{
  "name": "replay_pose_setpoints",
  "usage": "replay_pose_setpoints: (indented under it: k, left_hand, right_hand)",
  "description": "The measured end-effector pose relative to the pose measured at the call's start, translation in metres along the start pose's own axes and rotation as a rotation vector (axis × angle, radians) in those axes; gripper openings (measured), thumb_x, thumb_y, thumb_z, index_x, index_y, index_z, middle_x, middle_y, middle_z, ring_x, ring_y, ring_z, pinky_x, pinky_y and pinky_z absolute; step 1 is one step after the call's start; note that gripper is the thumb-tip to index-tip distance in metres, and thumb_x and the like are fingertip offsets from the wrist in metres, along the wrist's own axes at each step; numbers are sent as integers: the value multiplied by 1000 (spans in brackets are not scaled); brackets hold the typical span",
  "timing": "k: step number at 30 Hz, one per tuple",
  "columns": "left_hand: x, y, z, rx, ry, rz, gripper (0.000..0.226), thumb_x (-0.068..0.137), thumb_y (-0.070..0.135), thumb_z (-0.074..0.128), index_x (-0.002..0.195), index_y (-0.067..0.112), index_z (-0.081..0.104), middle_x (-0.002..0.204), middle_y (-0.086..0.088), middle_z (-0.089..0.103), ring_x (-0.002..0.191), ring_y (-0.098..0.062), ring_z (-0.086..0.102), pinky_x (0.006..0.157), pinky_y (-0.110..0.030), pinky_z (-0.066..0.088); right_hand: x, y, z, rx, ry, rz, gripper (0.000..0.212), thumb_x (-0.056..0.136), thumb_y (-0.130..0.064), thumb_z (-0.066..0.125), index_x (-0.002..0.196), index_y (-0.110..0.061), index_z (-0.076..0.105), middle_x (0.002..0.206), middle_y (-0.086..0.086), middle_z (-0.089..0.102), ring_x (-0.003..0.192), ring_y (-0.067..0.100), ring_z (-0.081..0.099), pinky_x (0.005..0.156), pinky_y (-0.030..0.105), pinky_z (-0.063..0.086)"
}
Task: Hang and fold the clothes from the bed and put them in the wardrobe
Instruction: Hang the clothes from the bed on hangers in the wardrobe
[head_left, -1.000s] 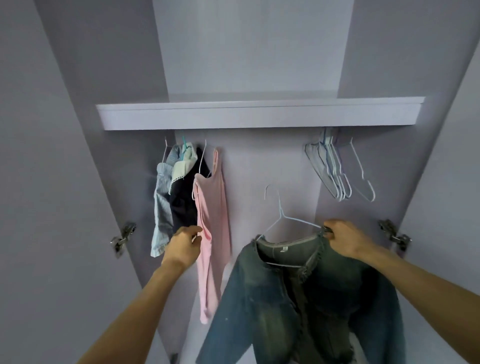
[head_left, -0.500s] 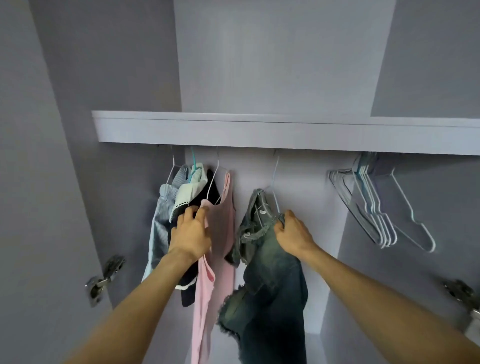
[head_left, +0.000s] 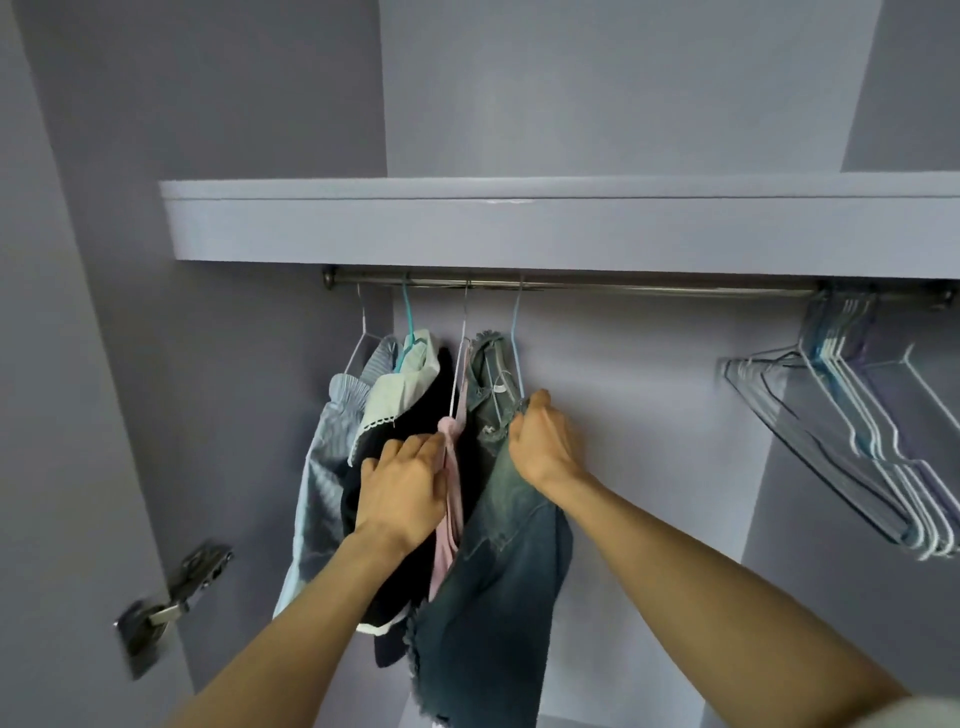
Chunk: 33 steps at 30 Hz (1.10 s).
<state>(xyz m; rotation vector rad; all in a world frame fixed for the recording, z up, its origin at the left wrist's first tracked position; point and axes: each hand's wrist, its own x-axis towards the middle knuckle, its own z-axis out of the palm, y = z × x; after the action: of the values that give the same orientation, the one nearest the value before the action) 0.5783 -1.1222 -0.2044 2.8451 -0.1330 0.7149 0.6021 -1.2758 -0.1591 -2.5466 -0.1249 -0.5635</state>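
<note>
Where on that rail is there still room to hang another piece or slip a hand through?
The rail is bare between the denim garment, which the right hand grips, and the empty hangers bunched at the right end. The left end is crowded: striped, dark, pink and denim pieces hang packed together, the left hand against them.

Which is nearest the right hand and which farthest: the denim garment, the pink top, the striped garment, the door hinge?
From the right hand:
1. Denim garment, gripped by it.
2. Pink top, just left.
3. Striped garment, leftmost on the rail.
4. Door hinge, low, far left.
</note>
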Motion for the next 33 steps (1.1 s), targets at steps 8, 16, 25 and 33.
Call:
replay_pose_setpoints:
  k: [8,16,25,33]
  left_hand:
    - [13,5,-11,-52,-188,-91,61,96,42,38,150,26,14,123,0,62,116,-26,55,93,-37,43]
    - [5,31,-8,-98,-280,58,61,96,39,40,148,44,9,147,1,24,130,-24,36,97,-39,43]
    - [-76,34,-54,-224,-204,-109,54,96,27,45,147,29,26,153,-1,19,136,-26,28,105,-43,37]
    - [-264,1,-98,-231,-168,-448,44,95,25,48,139,22,43,141,-1,41,128,-25,40,103,-42,37]
  right_hand:
    - [20,-9,-7,54,-14,97,20,95,-5,41,114,0,43,107,18,64,97,36,61,71,34,44]
    - [9,7,-13,64,-175,142,29,97,-10,42,122,4,44,122,23,56,113,37,53,84,32,42]
    - [-102,37,-23,12,-60,-60,52,93,-14,48,143,-7,34,141,13,37,128,32,39,103,40,35]
    - [-246,4,-23,295,-668,-226,24,95,-7,42,112,-4,58,108,10,64,102,26,58,88,33,44]
